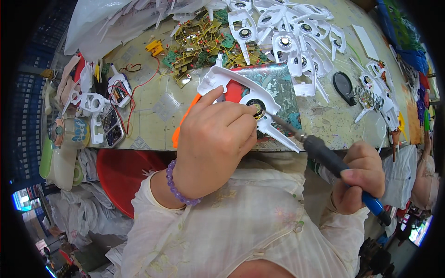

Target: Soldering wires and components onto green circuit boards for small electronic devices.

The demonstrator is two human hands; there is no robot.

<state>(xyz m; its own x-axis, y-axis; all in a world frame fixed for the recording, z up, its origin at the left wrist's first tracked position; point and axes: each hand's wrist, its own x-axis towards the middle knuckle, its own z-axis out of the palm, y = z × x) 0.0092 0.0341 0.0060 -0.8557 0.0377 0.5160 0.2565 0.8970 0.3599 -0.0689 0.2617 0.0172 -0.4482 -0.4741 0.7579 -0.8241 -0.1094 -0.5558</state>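
Site: electronics assembly workshop. Evidence: soldering iron in right grip; beyond left grip, on the crowded table, heap of wired green circuit boards; beyond and right of that grip, piled white plastic housings, many alike. Blue plastic crates far left of left grip.

Fairly bright, soft light covers the tabletop with faint shadows, while fisheye distortion bends the outer edges, black swallows the 4 corners, and bluish glare spots both lower sides.
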